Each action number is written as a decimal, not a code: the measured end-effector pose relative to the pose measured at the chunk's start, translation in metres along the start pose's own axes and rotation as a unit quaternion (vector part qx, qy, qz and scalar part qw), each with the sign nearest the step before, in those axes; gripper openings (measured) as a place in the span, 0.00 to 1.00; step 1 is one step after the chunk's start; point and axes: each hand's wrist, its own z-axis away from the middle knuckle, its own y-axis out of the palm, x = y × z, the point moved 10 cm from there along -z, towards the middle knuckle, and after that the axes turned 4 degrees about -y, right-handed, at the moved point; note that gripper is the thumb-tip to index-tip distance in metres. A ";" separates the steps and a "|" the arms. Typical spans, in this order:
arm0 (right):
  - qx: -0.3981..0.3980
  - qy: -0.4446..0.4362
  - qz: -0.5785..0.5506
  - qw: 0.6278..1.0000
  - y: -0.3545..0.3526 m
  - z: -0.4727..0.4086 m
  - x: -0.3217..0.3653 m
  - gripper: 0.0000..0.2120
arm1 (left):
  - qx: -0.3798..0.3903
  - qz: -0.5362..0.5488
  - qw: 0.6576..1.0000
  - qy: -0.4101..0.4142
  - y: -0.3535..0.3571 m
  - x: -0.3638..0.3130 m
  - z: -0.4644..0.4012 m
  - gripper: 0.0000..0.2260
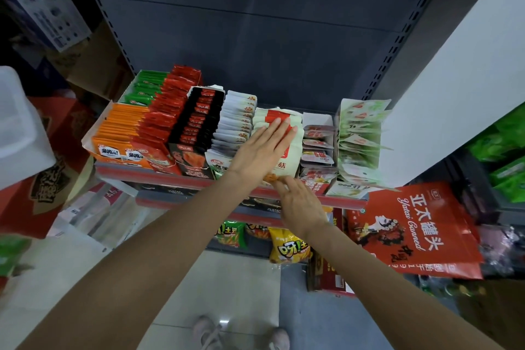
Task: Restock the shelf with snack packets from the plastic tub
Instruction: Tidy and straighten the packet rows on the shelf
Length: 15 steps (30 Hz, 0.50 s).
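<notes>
A row of white snack packets with a red label (pixel 289 162) stands on the shelf (pixel 176 179), in its middle-right part. My left hand (pixel 262 148) lies flat on top of these packets with straight fingers. My right hand (pixel 301 203) touches the front packet's lower edge from below, fingers bent against it. A translucent white plastic tub (pixel 20 128) shows at the left edge.
The shelf holds display boxes of orange (pixel 119 133), red (pixel 167 111), black (pixel 199 125), white (pixel 235 125) and pale green packets (pixel 360 139). A red gift box (pixel 414 230) sits at the right. Chip bags (pixel 287 247) stand on a lower shelf. A white pillar rises at the right.
</notes>
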 end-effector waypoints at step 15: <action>-0.276 0.079 -0.247 0.926 -0.086 0.009 -0.019 0.27 | 0.081 0.348 0.928 -0.107 0.006 0.042 -0.002 0.50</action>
